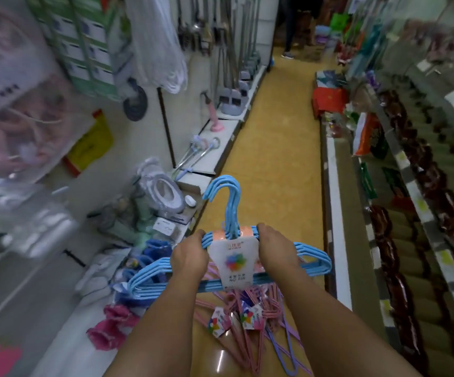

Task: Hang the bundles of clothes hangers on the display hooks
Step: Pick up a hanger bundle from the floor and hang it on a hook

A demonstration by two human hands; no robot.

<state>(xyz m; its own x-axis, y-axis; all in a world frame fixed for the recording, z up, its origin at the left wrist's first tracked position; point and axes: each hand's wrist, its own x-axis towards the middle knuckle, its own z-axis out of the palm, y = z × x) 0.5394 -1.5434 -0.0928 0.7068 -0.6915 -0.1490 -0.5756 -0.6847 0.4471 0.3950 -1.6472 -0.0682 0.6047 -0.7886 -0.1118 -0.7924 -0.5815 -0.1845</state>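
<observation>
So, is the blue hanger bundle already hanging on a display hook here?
No, the blue hanger bundle is held up in the aisle by the left hand and right hand, its hooks touching nothing.

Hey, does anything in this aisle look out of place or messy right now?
Yes. Pink and purple hanger bundles lie in a loose heap on the yellow floor, below the blue hanger bundle that the left hand and right hand grip.

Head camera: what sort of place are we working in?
Most likely a household-goods shop aisle: stocked shelves line both sides, mops and brooms hang on the wall, and both hands hold a labelled blue hanger bundle over more bundles on the floor.
</observation>
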